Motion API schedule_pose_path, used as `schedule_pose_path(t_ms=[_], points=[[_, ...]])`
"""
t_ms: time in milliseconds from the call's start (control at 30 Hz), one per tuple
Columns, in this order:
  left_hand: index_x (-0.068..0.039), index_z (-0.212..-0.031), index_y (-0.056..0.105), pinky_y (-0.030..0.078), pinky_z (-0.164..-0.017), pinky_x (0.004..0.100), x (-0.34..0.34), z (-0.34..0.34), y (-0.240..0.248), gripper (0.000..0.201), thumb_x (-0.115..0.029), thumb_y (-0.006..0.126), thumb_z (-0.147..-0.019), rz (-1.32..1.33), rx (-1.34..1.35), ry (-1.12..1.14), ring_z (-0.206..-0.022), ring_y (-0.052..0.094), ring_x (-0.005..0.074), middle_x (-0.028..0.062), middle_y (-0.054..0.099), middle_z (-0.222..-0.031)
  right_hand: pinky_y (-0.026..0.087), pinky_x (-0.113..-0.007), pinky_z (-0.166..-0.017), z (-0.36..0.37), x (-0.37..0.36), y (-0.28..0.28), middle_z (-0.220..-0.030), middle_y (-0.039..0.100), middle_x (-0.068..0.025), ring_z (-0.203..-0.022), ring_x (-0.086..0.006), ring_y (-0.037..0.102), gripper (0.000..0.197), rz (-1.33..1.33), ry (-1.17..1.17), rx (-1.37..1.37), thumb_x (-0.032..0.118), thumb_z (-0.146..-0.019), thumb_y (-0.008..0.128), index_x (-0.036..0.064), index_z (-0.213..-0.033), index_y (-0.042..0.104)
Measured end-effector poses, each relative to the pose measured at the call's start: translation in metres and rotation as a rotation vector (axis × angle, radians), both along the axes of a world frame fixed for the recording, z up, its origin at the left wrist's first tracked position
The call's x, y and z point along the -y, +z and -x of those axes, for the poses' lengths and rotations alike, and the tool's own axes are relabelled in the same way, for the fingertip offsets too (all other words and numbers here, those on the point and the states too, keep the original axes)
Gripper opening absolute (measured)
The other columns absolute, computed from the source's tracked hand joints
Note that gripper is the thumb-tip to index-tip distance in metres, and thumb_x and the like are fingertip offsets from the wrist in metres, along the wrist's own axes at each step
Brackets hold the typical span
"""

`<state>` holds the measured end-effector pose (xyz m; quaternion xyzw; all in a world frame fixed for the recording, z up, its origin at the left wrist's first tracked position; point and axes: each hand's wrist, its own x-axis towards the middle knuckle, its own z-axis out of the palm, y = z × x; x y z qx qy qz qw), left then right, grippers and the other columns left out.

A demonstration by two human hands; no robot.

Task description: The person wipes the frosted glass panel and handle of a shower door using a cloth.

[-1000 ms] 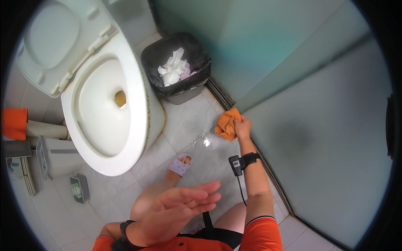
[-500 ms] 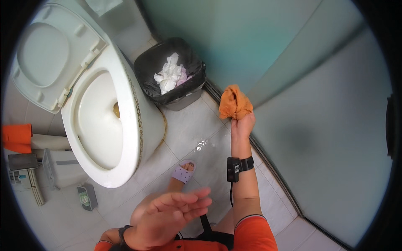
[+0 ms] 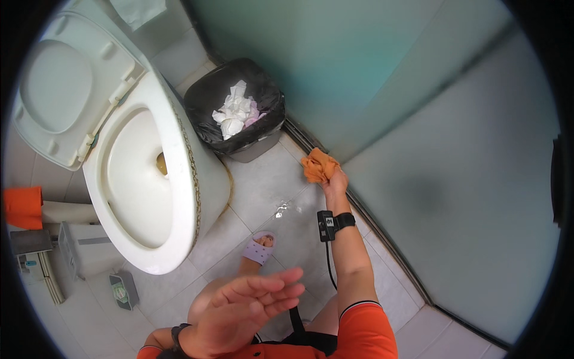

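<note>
An orange cloth (image 3: 319, 166) is bunched in my right hand (image 3: 336, 181), whose fingers are closed on it and partly hidden by its folds. That hand is stretched out low beside the bottom edge of the frosted glass panel (image 3: 454, 173), close to its dark track; whether the cloth touches the glass I cannot tell. My left hand (image 3: 251, 299) hangs in front of my body with its fingers stretched out and nothing in it. Both wrists wear dark bands, the right one with a small black box and cable.
To the left stands a white toilet (image 3: 128, 263) with its lid and seat raised. A bin (image 3: 257, 152) lined with a black bag holds crumpled tissues. Wet spots (image 3: 281, 209) shine on the tiled floor near my lilac clog (image 3: 258, 248). A grey box (image 3: 123, 290) lies further left.
My right hand has moved lower and slightly left with the orange cloth, which looks more bunched. The view has shifted a little. My left hand stays as it was.
</note>
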<state>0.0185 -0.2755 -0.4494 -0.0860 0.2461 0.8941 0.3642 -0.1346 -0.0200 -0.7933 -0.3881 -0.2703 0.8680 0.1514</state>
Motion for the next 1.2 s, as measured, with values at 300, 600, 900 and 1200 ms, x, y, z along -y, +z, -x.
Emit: schedule_pose_path(t_ms=[300, 600, 900, 1200], points=[[0.005, -0.123, 0.042, 0.028, -0.104, 0.0445, 0.0, -0.001, 0.006, 0.038, -0.003, 0.04, -0.086, 0.008, 0.029, -0.032, -0.124, 0.036, 0.0342, 0.0253, 0.029, -0.137, 0.054, -0.046, -0.067, -0.117, -0.044, 0.019, -0.097, 0.059, -0.0179, -0.08, -0.0337, 0.061, 0.031, 0.097, -0.372, 0.049, 0.018, -0.091, 0.034, -0.0047, -0.101, 0.053], [0.003, -0.118, 0.047, 0.028, -0.103, 0.046, 0.008, -0.005, 0.01, 0.036, -0.008, 0.046, -0.084, 0.091, -0.034, 0.011, -0.123, 0.038, 0.0352, 0.0256, 0.03, -0.136, 0.053, -0.044, -0.073, -0.023, -0.002, 0.026, -0.1, 0.059, -0.0183, -0.087, -0.0305, 0.061, 0.022, 0.032, -0.074, 0.011, 0.009, -0.091, 0.038, -0.004, -0.102, 0.051], [0.003, -0.12, 0.046, 0.029, -0.103, 0.0449, 0.004, -0.006, 0.001, 0.038, -0.01, 0.046, -0.084, 0.039, 0.018, -0.002, -0.124, 0.037, 0.0333, 0.0228, 0.033, -0.136, 0.051, -0.039, -0.08, 0.029, 0.012, 0.043, -0.107, 0.057, -0.0152, -0.094, -0.0272, 0.059, 0.025, 0.13, 0.366, -0.187, 0.013, -0.092, 0.038, -0.0024, -0.107, 0.052], [0.004, -0.123, 0.043, 0.028, -0.103, 0.0444, -0.012, -0.004, 0.01, 0.04, -0.007, 0.041, -0.084, 0.088, -0.052, -0.098, -0.124, 0.037, 0.0333, 0.0232, 0.031, -0.137, 0.052, -0.047, -0.075, -0.084, -0.049, 0.005, -0.098, 0.06, -0.015, -0.085, -0.0299, 0.061, 0.03, 0.171, 0.177, 0.235, 0.023, -0.094, 0.036, -0.0003, -0.102, 0.053]])
